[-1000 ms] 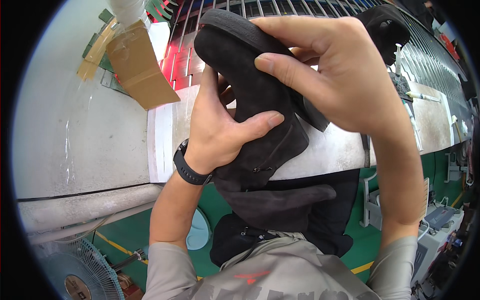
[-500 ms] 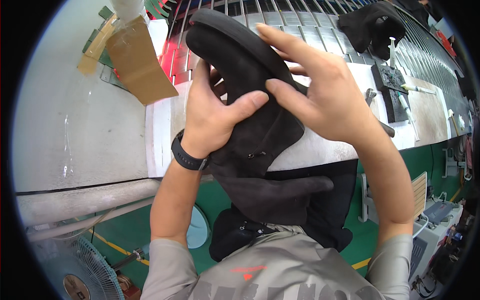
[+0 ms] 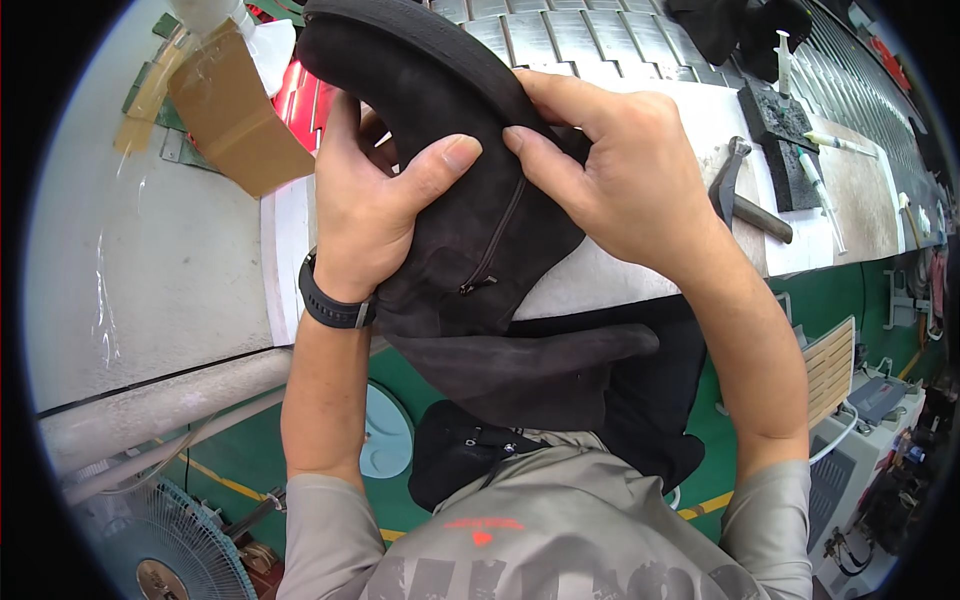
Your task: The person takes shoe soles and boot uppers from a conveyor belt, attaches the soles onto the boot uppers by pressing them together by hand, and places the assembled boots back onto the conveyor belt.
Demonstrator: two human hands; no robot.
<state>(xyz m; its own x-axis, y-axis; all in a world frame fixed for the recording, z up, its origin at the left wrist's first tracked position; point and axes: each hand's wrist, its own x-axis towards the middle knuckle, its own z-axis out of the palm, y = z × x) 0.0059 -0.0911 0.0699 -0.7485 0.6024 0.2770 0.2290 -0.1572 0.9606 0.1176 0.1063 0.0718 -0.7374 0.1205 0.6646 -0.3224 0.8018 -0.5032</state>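
Note:
A black suede boot point(image 3: 430, 110) with a thick dark sole is tilted across the middle of the view, sole up and away from me, its soft shaft hanging toward my lap. A short zipper point(image 3: 495, 240) runs along its side. My left hand point(image 3: 380, 200) wraps round the foot part, thumb lying on the upper; its other fingers are partly hidden behind the boot. My right hand point(image 3: 610, 165) pinches the boot near the sole's edge at the heel, thumb and forefinger against it. A hammer point(image 3: 745, 205) lies on the bench just right of that hand.
Syringes point(image 3: 822, 200) lie and stand about a black block point(image 3: 780, 140) on the right. Another dark piece of footwear point(image 3: 740, 35) rests on the metal slat conveyor point(image 3: 590, 40). Cardboard point(image 3: 235, 110) stands at the left. Below are a fan point(image 3: 160, 540) and a round blue stool point(image 3: 385, 435).
The boot and both hands have shifted left and slightly up in view. More of the zipper shows, and the hammer beside my right hand is now less covered.

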